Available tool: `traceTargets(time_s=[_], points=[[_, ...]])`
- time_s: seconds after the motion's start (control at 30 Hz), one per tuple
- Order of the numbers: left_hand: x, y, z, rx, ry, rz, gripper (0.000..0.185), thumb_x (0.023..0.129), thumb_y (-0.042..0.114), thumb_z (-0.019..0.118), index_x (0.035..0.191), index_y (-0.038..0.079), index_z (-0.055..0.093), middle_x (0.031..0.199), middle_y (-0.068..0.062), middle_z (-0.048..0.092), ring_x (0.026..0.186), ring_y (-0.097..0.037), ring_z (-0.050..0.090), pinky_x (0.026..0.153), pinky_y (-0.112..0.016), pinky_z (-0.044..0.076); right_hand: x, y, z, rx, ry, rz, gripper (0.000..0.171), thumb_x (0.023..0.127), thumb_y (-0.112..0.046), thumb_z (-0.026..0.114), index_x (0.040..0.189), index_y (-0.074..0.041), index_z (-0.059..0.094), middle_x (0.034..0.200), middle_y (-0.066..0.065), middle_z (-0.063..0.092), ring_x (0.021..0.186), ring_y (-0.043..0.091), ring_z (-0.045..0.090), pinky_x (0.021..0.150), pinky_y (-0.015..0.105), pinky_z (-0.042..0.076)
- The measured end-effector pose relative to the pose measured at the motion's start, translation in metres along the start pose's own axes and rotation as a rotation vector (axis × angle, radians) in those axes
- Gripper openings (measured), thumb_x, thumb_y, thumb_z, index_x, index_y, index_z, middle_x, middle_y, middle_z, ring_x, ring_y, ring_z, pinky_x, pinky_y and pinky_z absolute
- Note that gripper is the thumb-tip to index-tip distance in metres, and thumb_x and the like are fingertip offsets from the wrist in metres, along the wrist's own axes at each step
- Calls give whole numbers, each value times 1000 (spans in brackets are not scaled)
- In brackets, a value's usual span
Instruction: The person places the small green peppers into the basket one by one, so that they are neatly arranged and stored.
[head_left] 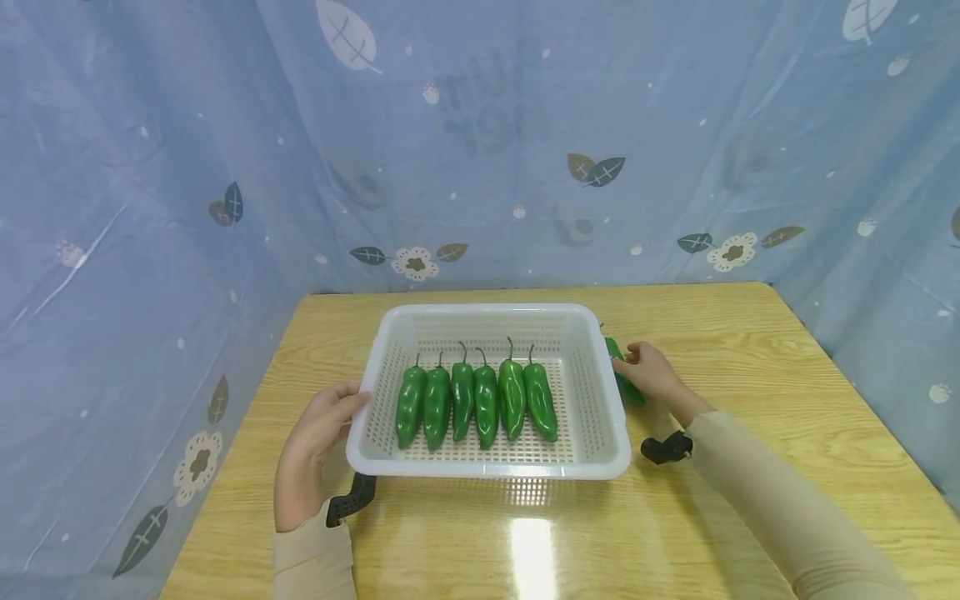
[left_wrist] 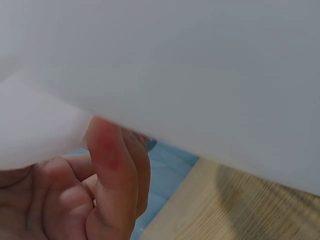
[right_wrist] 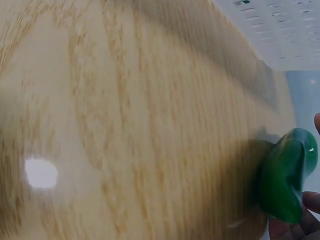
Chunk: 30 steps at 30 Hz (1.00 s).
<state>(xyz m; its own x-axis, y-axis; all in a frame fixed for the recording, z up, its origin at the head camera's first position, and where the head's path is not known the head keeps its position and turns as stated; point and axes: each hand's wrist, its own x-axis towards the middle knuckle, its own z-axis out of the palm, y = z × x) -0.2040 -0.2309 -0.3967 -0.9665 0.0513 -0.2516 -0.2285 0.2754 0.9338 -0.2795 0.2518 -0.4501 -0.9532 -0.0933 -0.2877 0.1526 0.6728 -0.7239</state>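
Observation:
A white plastic basket (head_left: 491, 470) with perforated walls stands on the table, holding several green peppers (head_left: 486, 406) side by side, stems toward the far wall. At its left rim is my left hand (head_left: 324, 423), gripping the edge; in the left wrist view bent fingers (left_wrist: 112, 165) meet the rim from below. Just outside the right wall, another green pepper (head_left: 630, 390) is held by my right hand (head_left: 654, 375). The right wrist view shows this pepper close over the wood, with fingertips (right_wrist: 311, 201) against its side and part of the hand out of frame.
The light wooden table (head_left: 780, 400) reaches back to a blue patterned curtain (head_left: 517, 225), which also hangs along both sides. A black device is on each wrist, one near the basket's front left corner (head_left: 352, 502) and one at the right (head_left: 666, 448).

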Motion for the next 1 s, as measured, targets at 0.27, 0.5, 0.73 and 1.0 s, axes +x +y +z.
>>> traceTargets(time_s=[0.27, 0.5, 0.73, 1.0], points=[[2, -2, -1, -1, -33, 24, 40, 99, 20, 49, 125, -10, 48, 120, -28, 58, 100, -28, 66, 81, -39, 56, 4, 5, 8, -18, 20, -6, 73, 97, -37, 48, 140, 17, 23, 139, 38, 34, 127, 51, 37, 102, 58, 39], [2, -3, -1, -7, -31, 35, 39, 99, 18, 49, 124, -11, 48, 119, -30, 58, 99, -30, 66, 79, -38, 57, 6, 3, 14, -58, 83, -64, 67, 96, -30, 50, 136, 20, 29, 131, 40, 43, 117, 51, 47, 95, 56, 46], [2, -3, -1, -7, -30, 33, 39, 99, 18, 49, 124, -11, 48, 119, -30, 58, 99, -30, 66, 78, -38, 57, 7, 3, 17, -44, 99, -68, 69, 95, -32, 51, 135, 19, 30, 128, 40, 46, 111, 50, 52, 89, 55, 50], [3, -4, -1, -9, -35, 31, 39, 99, 18, 48, 124, -12, 48, 119, -31, 57, 101, -32, 65, 80, -40, 57, 8, 4, 20, -24, 118, -16, 69, 95, -33, 51, 138, 16, 29, 130, 37, 45, 114, 49, 50, 91, 56, 48]])
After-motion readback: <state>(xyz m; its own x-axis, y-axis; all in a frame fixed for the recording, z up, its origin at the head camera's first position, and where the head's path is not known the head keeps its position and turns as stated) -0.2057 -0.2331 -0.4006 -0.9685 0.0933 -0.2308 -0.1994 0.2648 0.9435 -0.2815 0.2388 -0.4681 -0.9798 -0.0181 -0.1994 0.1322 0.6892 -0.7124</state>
